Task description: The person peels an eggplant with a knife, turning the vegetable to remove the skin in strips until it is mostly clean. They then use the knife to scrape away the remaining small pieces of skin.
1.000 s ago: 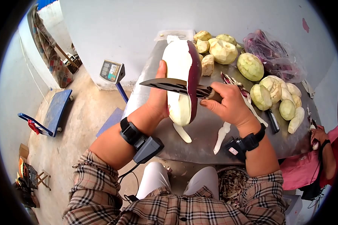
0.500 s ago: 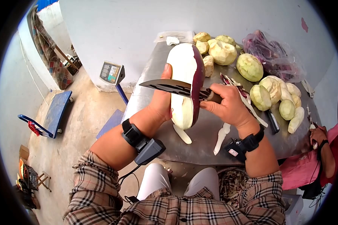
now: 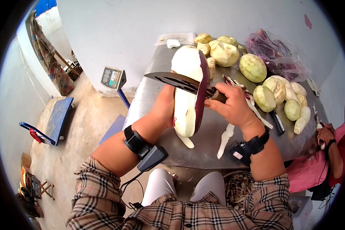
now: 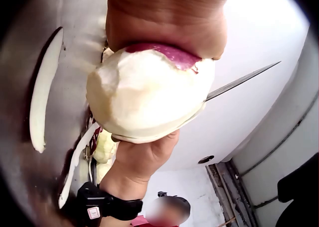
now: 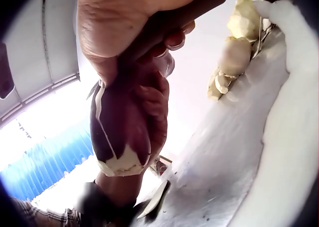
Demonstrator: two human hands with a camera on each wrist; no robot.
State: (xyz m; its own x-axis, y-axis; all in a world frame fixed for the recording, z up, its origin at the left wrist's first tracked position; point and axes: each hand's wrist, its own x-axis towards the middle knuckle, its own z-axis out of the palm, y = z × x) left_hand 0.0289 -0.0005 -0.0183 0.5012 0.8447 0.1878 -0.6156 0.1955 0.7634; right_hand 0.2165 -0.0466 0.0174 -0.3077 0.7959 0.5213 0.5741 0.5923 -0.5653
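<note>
A large eggplant (image 3: 184, 117), mostly pared to white flesh with purple skin along its right side, is held upright above the table by my left hand (image 3: 163, 109). That hand grips it from the left; most of its fingers are hidden behind it in the head view. My right hand (image 3: 235, 105) holds a knife (image 3: 174, 80) by its dark handle (image 5: 184, 18). The blade lies across the eggplant's face at the skin edge, tip pointing left. In the left wrist view the eggplant's rounded end (image 4: 154, 97) faces the camera, the blade sticking out beyond it.
Several peeled eggplants (image 3: 253, 68) and a plastic bag of purple ones (image 3: 278, 57) lie on the metal table (image 3: 161, 147). Peel strips (image 3: 225, 140) and a black-handled tool (image 3: 278, 123) are near my right hand. Another person's hand (image 3: 326, 136) is at the right edge.
The eggplant has come down a little toward my body in the head view. The knife's blade has shifted up along it and tilted, its tip now higher.
</note>
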